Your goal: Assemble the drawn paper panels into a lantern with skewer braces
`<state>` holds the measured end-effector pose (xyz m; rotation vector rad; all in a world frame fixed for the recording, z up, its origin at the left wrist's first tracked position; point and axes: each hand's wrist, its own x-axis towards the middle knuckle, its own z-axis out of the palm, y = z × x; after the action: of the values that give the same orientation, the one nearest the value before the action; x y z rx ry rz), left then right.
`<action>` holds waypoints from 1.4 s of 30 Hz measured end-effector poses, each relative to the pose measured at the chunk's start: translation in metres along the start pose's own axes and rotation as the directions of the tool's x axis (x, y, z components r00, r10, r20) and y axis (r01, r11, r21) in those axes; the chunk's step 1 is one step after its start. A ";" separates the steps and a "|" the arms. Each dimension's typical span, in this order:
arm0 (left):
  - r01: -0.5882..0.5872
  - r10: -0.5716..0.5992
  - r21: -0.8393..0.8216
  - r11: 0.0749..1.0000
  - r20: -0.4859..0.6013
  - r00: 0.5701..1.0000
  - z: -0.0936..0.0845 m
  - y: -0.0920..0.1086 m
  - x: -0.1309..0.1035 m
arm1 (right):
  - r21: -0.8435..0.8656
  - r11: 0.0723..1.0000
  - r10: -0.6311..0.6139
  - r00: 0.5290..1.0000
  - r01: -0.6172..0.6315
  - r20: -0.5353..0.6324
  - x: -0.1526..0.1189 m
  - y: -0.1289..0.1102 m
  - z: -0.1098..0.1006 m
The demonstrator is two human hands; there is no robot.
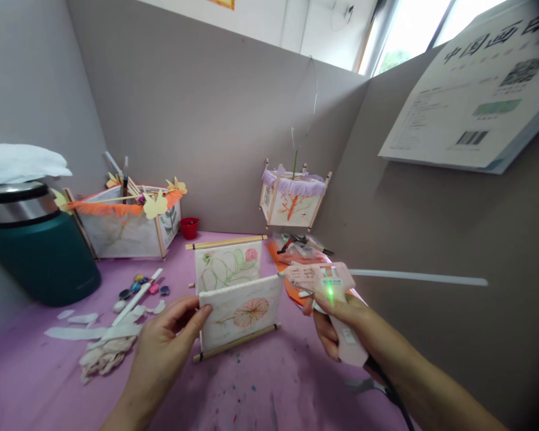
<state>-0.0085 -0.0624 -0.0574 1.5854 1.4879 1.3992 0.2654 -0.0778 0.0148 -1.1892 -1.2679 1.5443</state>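
A pink glue gun (341,323) is gripped in my right hand (336,326). Its green light glows, and a long glue stick (422,276) juts from its back. The nozzle meets the upper right corner of a white painted panel (242,311), or is very close to it. My left hand (170,335) pinches that panel's left edge between thumb and fingers. The panel shows a round orange flower and has a wooden stick (238,342) along its bottom. Right behind it stands another panel (227,269) with green leaves and a pink flower, topped by wooden sticks.
On the left are a teal bottle (40,251), a fringed paper lantern box (126,227) holding brushes, and paper scraps (85,332). A small red pot (189,227) stands behind. A lantern (294,197) hangs by the partition. Tools (300,244) lie behind the glue gun; its cord (393,389) runs toward me.
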 end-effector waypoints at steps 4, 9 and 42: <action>-0.007 0.007 0.015 1.000 0.003 1.000 0.000 0.001 0.000 | -0.004 1.000 0.011 1.000 -0.011 0.018 0.002 0.001 0.000; 0.004 -0.004 0.015 1.000 0.002 1.000 -0.001 -0.002 0.000 | -0.022 0.998 0.059 0.998 -0.059 0.008 0.002 0.001 0.002; -0.010 0.010 0.018 1.000 -0.028 1.000 0.002 -0.003 0.001 | -0.087 0.996 0.027 0.995 -0.036 -0.096 -0.002 -0.001 -0.005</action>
<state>-0.0081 -0.0602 -0.0598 1.5924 1.5142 1.4229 0.2704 -0.0785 0.0156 -1.3293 -1.2717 1.4487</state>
